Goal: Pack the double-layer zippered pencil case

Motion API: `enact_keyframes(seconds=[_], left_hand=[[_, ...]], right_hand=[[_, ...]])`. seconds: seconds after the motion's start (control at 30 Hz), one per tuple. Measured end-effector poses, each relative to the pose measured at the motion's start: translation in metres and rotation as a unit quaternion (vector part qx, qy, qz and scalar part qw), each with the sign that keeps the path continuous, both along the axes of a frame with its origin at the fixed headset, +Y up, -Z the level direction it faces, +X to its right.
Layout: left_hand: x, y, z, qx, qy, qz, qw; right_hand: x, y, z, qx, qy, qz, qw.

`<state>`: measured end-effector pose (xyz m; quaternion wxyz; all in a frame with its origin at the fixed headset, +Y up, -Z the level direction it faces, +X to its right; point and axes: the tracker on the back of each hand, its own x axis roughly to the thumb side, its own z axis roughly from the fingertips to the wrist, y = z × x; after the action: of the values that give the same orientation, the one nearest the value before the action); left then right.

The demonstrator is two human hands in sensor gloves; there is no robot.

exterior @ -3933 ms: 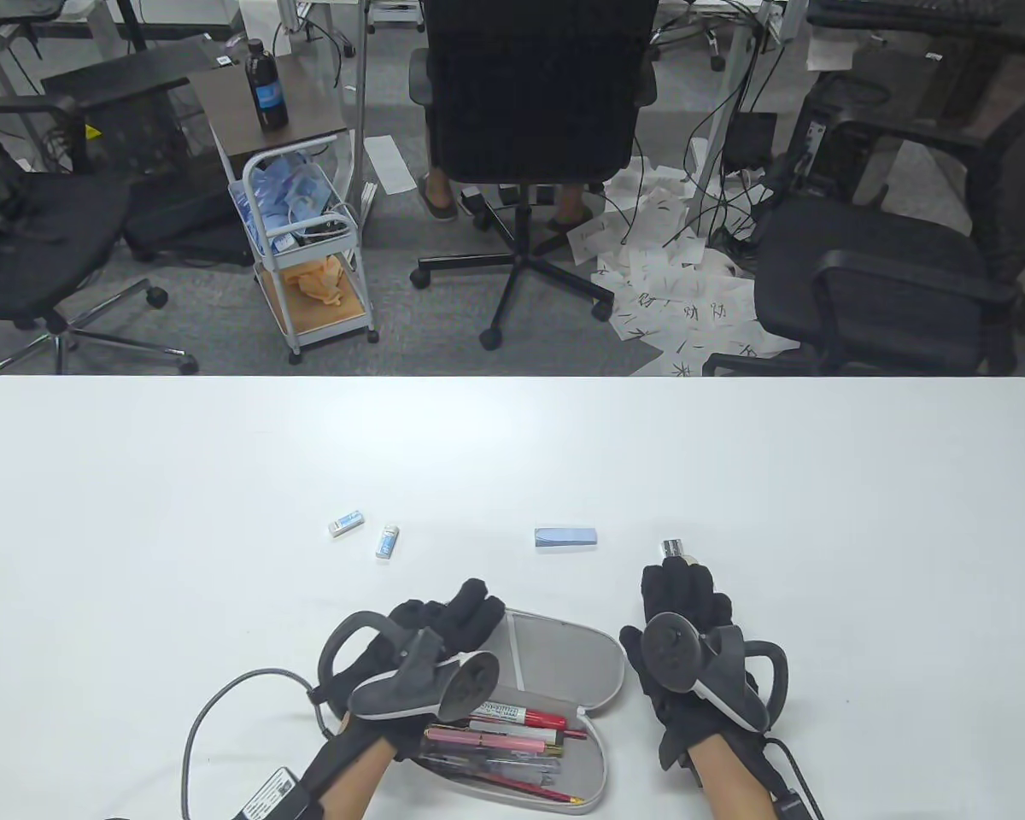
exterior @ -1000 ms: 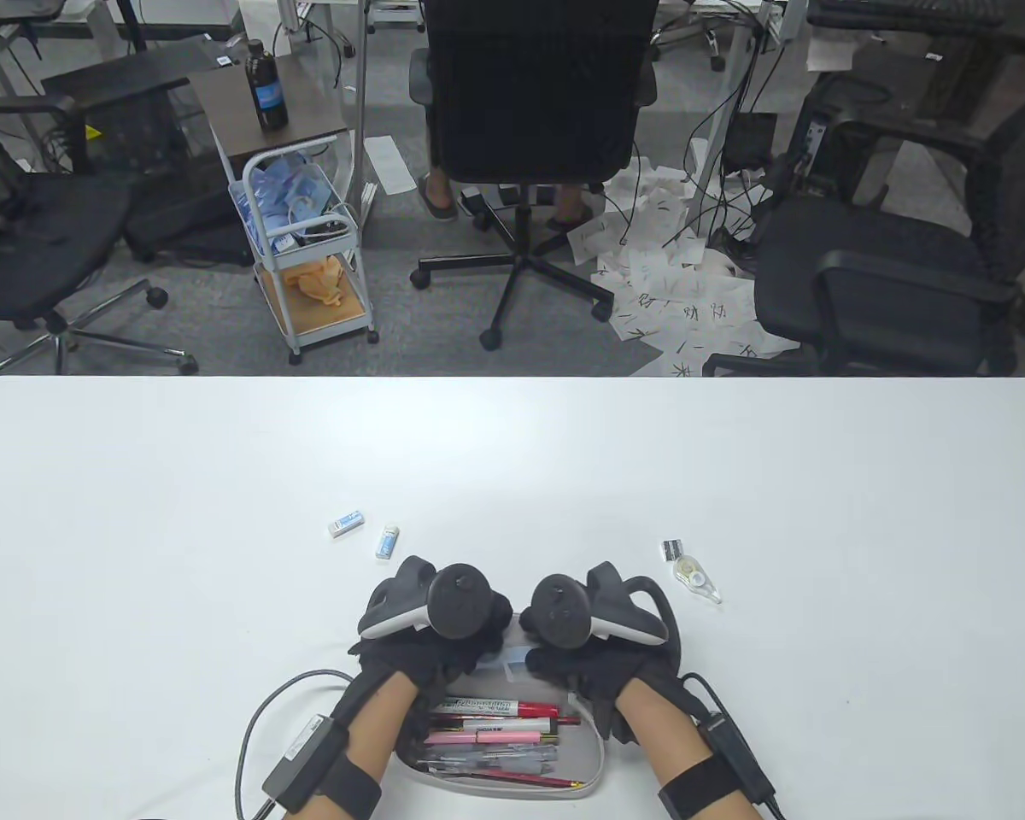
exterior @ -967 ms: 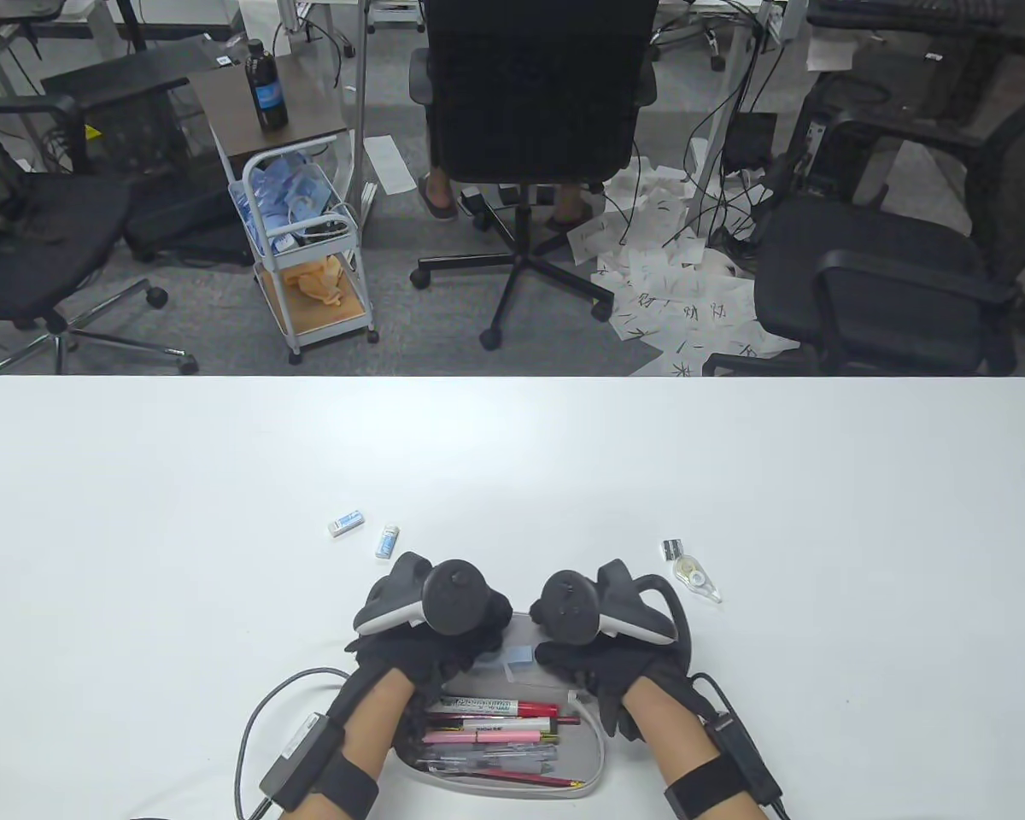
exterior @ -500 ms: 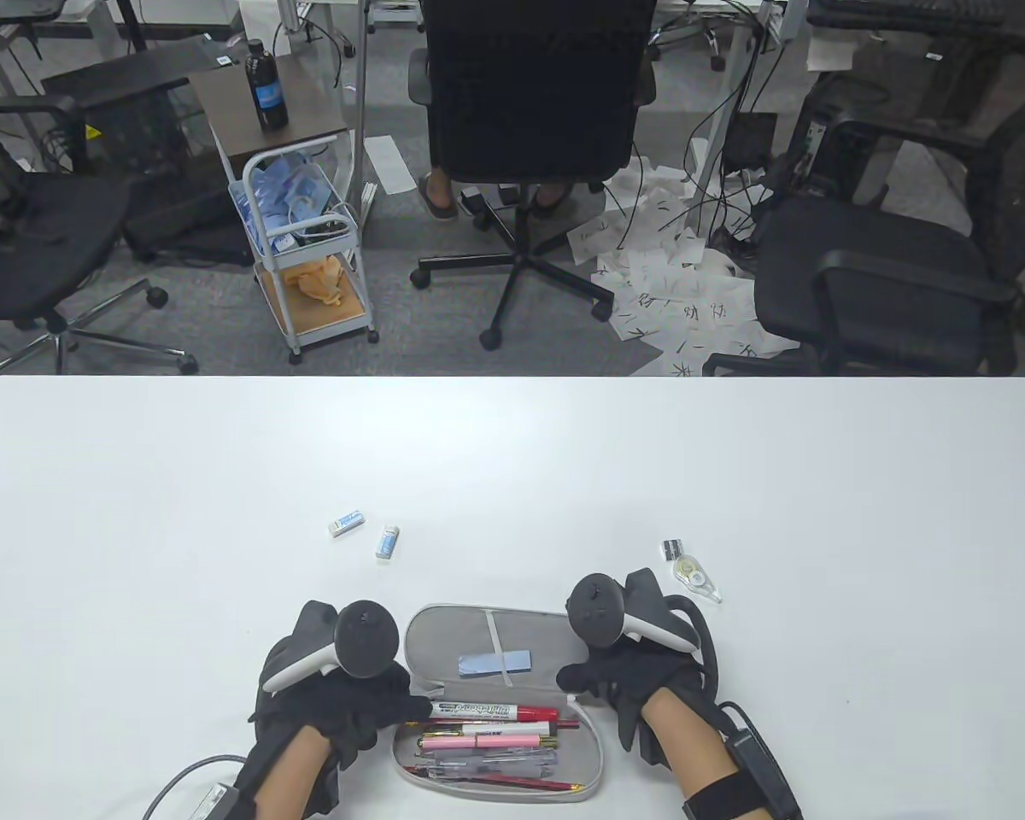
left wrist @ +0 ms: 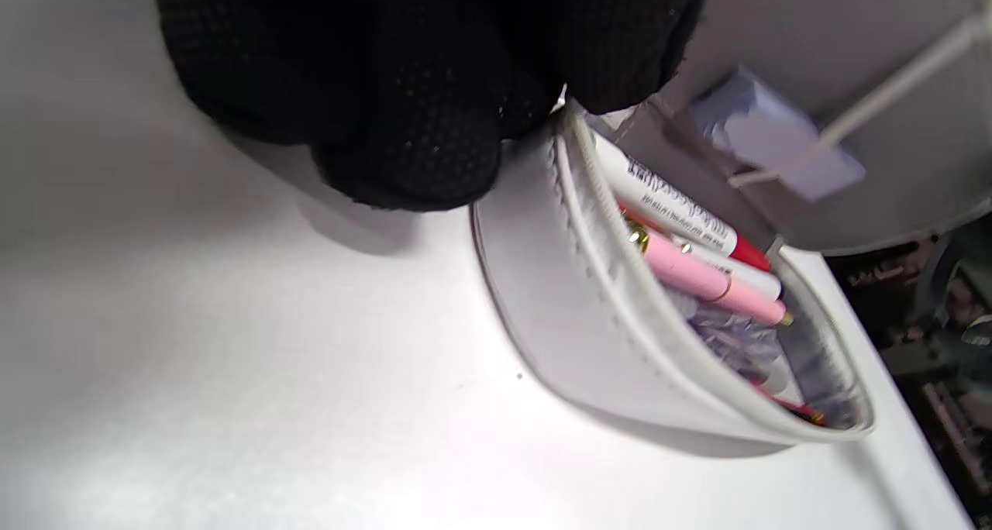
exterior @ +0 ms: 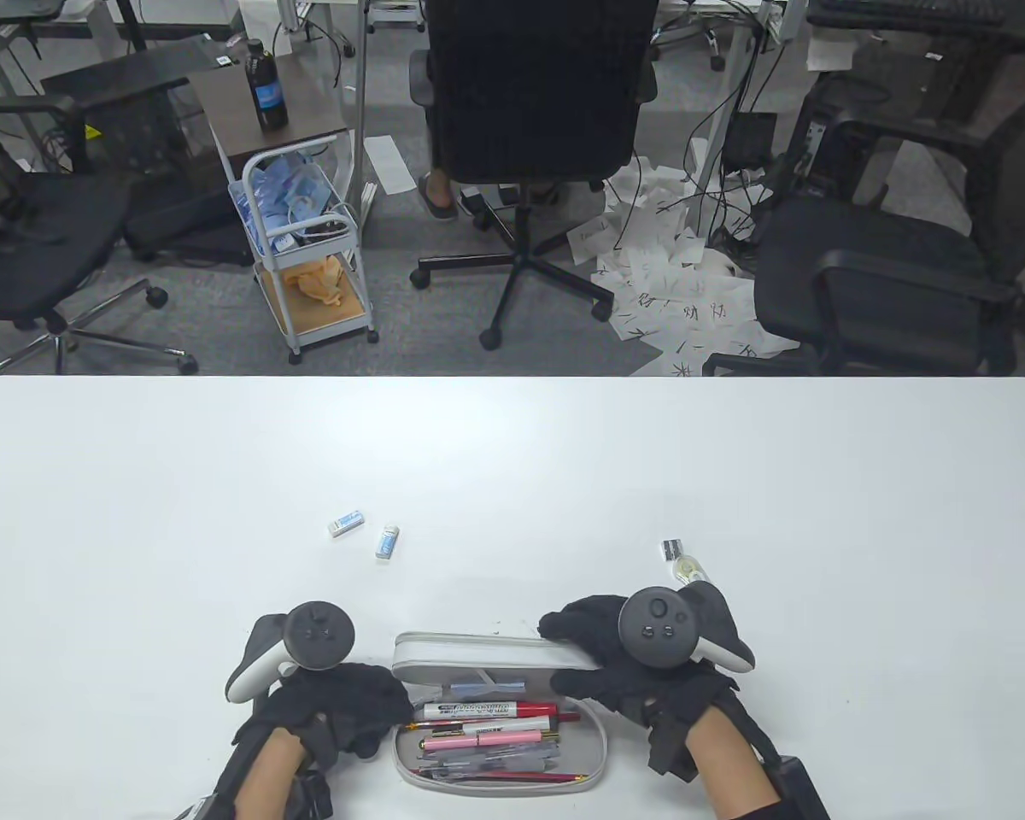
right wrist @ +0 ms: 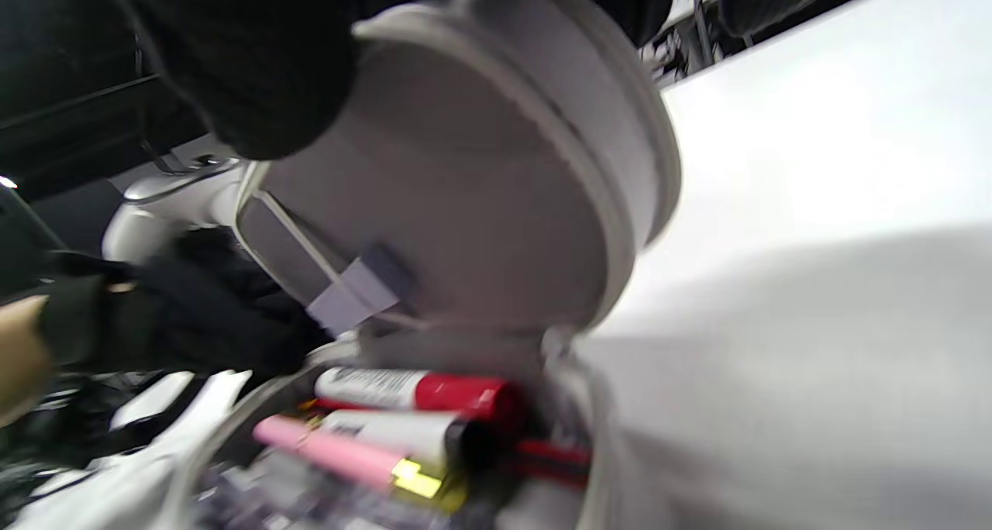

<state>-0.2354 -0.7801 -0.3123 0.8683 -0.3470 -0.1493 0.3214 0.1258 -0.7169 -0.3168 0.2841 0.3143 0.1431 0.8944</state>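
The grey pencil case lies near the table's front edge, its lower tray full of pens. Its lid stands half raised. My right hand grips the lid's right end, fingers over its top edge. My left hand holds the case's left end at the hinge corner. A flat blue pack sits under the lid's elastic strap. In the left wrist view my fingers touch the case rim, with the blue pack above. The right wrist view shows the lid tilted over the pens.
Two small white-and-blue erasers lie beyond the case to the left. A correction tape and a small dark clip lie just past my right hand. Office chairs stand beyond the far table edge.
The lid lay flat open half a second ago; my right hand has taken its right end and swung it up over the tray. My left hand has shifted slightly left at the case's end.
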Motion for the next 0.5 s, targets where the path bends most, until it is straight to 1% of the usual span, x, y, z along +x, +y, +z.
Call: enact_keyframes(seconds=[0.03, 0.07, 0.1, 0.13, 0.17, 0.2, 0.23, 0.27, 0.3, 0.33, 0.37, 0.4, 0.43, 0.47, 0.5], left_hand=[[-0.001, 0.0, 0.0, -0.004, -0.002, 0.0, 1.0], [-0.001, 0.001, 0.0, 0.0, -0.005, -0.003, 1.0], [-0.001, 0.002, 0.0, 0.001, -0.009, -0.005, 1.0], [-0.002, 0.003, 0.0, -0.007, -0.018, -0.009, 1.0], [-0.003, 0.004, 0.0, -0.016, -0.023, -0.009, 1.0], [-0.006, 0.005, -0.001, -0.034, -0.027, -0.006, 0.999], [-0.01, 0.006, -0.001, -0.048, -0.022, 0.002, 0.999], [-0.013, 0.008, -0.001, -0.04, -0.012, 0.021, 0.999], [-0.014, 0.011, -0.002, -0.016, -0.002, 0.022, 1.0], [-0.014, 0.016, -0.002, 0.048, 0.005, 0.025, 0.999], [-0.006, 0.024, -0.001, 0.112, -0.009, 0.032, 0.993], [0.003, 0.031, 0.002, 0.147, -0.028, 0.035, 0.988], [0.02, 0.041, 0.007, 0.181, -0.06, 0.036, 0.981], [0.035, 0.047, 0.012, 0.199, -0.087, 0.034, 0.976], [0.057, 0.052, 0.019, 0.212, -0.133, 0.023, 0.968]], right_hand=[[0.002, -0.002, 0.0, -0.026, 0.008, -0.015, 1.0], [0.004, -0.005, 0.0, -0.068, 0.013, -0.038, 0.997], [0.004, -0.006, 0.0, -0.092, 0.021, -0.043, 0.995], [0.003, -0.008, 0.001, -0.125, 0.032, -0.032, 0.991], [0.002, -0.008, 0.003, -0.143, 0.037, -0.013, 0.989], [0.001, -0.008, 0.004, -0.137, 0.037, -0.002, 0.99], [-0.001, -0.008, 0.005, -0.116, 0.037, 0.014, 0.992], [-0.001, -0.008, 0.005, -0.106, 0.038, 0.023, 0.993], [-0.002, -0.009, 0.005, -0.105, 0.039, 0.027, 0.993], [-0.002, -0.012, 0.005, -0.117, 0.045, 0.021, 0.992], [0.0, -0.013, 0.004, -0.122, 0.034, -0.007, 0.992], [0.002, -0.014, 0.003, -0.116, 0.017, -0.026, 0.993], [0.006, -0.014, 0.0, -0.106, -0.007, -0.047, 0.993], [0.009, -0.015, -0.002, -0.098, -0.027, -0.054, 0.993], [0.014, -0.016, -0.004, -0.087, -0.06, -0.055, 0.993]])
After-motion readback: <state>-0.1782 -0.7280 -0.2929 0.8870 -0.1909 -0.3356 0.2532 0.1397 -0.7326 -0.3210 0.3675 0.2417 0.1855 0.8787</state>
